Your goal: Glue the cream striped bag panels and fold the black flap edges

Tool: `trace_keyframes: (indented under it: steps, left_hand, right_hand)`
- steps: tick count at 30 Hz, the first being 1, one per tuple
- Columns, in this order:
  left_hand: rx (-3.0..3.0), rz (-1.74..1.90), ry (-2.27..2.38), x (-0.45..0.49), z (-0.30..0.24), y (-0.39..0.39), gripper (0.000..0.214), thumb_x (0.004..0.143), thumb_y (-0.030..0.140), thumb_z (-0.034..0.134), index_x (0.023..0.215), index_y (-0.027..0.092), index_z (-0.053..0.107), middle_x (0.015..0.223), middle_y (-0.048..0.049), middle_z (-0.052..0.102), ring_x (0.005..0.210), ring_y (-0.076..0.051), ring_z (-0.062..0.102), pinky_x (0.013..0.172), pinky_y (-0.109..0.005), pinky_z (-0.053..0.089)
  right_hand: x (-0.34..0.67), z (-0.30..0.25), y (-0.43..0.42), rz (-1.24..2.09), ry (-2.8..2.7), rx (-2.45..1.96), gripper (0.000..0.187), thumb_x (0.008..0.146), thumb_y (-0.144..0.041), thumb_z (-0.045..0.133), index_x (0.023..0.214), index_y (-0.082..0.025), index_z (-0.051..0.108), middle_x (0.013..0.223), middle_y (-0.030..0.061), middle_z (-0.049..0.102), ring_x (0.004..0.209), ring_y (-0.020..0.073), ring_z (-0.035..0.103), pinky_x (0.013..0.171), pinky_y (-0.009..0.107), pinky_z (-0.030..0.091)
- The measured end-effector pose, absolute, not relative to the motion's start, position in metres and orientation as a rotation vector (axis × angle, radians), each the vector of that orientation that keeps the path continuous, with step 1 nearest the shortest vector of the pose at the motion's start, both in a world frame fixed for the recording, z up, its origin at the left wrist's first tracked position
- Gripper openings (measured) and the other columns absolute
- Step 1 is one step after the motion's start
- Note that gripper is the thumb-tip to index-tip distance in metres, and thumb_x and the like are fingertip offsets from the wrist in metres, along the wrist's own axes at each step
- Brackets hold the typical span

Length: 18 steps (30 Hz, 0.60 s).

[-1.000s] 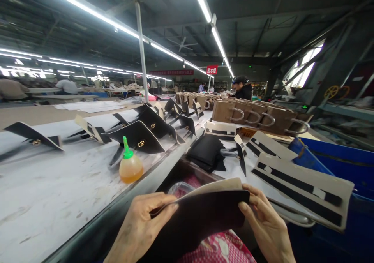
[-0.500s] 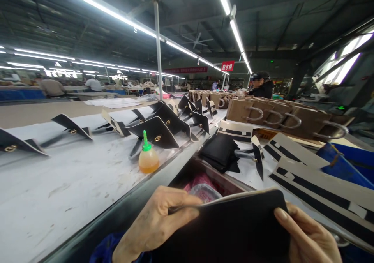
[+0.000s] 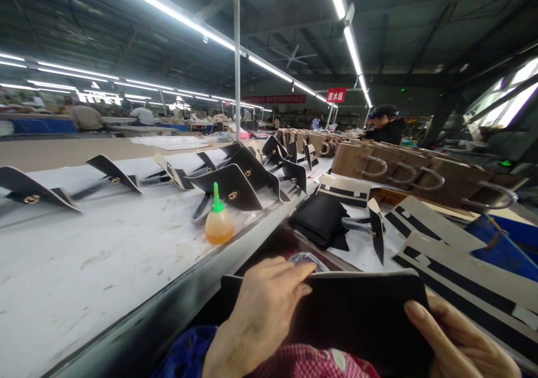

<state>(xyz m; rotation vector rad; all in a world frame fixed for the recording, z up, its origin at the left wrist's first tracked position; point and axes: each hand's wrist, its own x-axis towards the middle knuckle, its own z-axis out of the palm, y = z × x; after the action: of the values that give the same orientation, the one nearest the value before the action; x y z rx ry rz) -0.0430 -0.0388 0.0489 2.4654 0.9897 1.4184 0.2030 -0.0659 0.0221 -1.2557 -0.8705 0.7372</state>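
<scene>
In front of me I hold a black leather-like panel (image 3: 348,311) with a pale top edge. My right hand (image 3: 458,333) grips its right end, the thumb on the near face and the fingers behind. My left hand (image 3: 264,311) is closed at the top edge left of the middle, fingertips pointing right along it; part of its grip is hidden. Beyond the panel, a bottle with a green nozzle and amber liquid (image 3: 219,225) stands on the white-covered table (image 3: 117,277). A stack of folded black pieces (image 3: 320,220) lies past the panel.
Several black flaps with gold clasps (image 3: 235,190) stand tilted on the table. To the right are pale pieces with black strips (image 3: 466,274), brown bags with wrapped handles (image 3: 445,171) and a blue bin (image 3: 500,243). A co-worker (image 3: 384,126) is behind the bags.
My left hand has shifted right along the top edge, and the panel's left corner now shows. Red checked cloth has come into view below. My right hand keeps its grip; the view has turned slightly left.
</scene>
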Motion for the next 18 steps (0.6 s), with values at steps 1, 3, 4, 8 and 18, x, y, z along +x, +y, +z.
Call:
trace_keyframes:
  steps: [1, 3, 4, 8, 18]
  left_hand:
    - [2.45, 1.408, 0.966, -0.044, 0.05, -0.039, 0.026, 0.098, 0.016, 0.054, 0.115, 0.011, 0.073, 0.073, -0.005, 0.069, 0.064, -0.018, 0.059, 0.06, -0.028, 0.048]
    - [2.423, 1.376, 0.934, -0.047, 0.051, -0.04, 0.027, 0.1, 0.021, 0.054, 0.116, 0.011, 0.074, 0.071, -0.0042, 0.068, 0.063, -0.017, 0.059, 0.06, -0.027, 0.048]
    - [2.416, 1.361, 0.924, -0.048, 0.051, -0.04, 0.028, 0.1, 0.023, 0.053, 0.116, 0.011, 0.074, 0.07, -0.0041, 0.068, 0.063, -0.017, 0.058, 0.061, -0.027, 0.047]
    - [2.369, 1.297, 0.869, -0.052, 0.051, -0.04, 0.03, 0.101, 0.025, 0.052, 0.115, 0.012, 0.075, 0.07, -0.0038, 0.067, 0.064, -0.016, 0.057, 0.061, -0.027, 0.045]
    - [2.314, 1.385, 0.758, -0.029, 0.052, -0.037, 0.027, 0.099, 0.014, 0.052, 0.111, 0.007, 0.075, 0.072, -0.0061, 0.067, 0.062, -0.015, 0.059, 0.057, -0.024, 0.047]
  right_hand:
    - [0.204, 0.022, -0.065, 0.775, -0.851, -1.254, 0.038, 0.043, -0.041, 0.093, 0.071, -0.023, 0.075, 0.08, 0.0039, 0.075, 0.079, 0.0264, 0.071, 0.065, 0.023, 0.061]
    - [0.205, 0.021, -0.065, 0.836, -0.822, -1.244, 0.038, 0.043, -0.037, 0.093, 0.071, -0.023, 0.074, 0.08, 0.0041, 0.075, 0.078, 0.0285, 0.072, 0.065, 0.026, 0.062]
    - [0.204, 0.02, -0.065, 0.859, -0.812, -1.235, 0.037, 0.044, -0.036, 0.093, 0.072, -0.023, 0.074, 0.08, 0.0041, 0.075, 0.077, 0.029, 0.072, 0.064, 0.028, 0.062]
    - [0.203, 0.018, -0.064, 0.941, -0.807, -1.187, 0.035, 0.05, -0.035, 0.091, 0.079, -0.023, 0.074, 0.084, 0.004, 0.076, 0.068, 0.0268, 0.072, 0.06, 0.031, 0.062]
    - [0.203, 0.02, -0.07, 0.896, -0.907, -1.167, 0.031, 0.06, -0.037, 0.09, 0.083, -0.022, 0.075, 0.083, 0.0047, 0.075, 0.074, 0.0256, 0.071, 0.061, 0.027, 0.06]
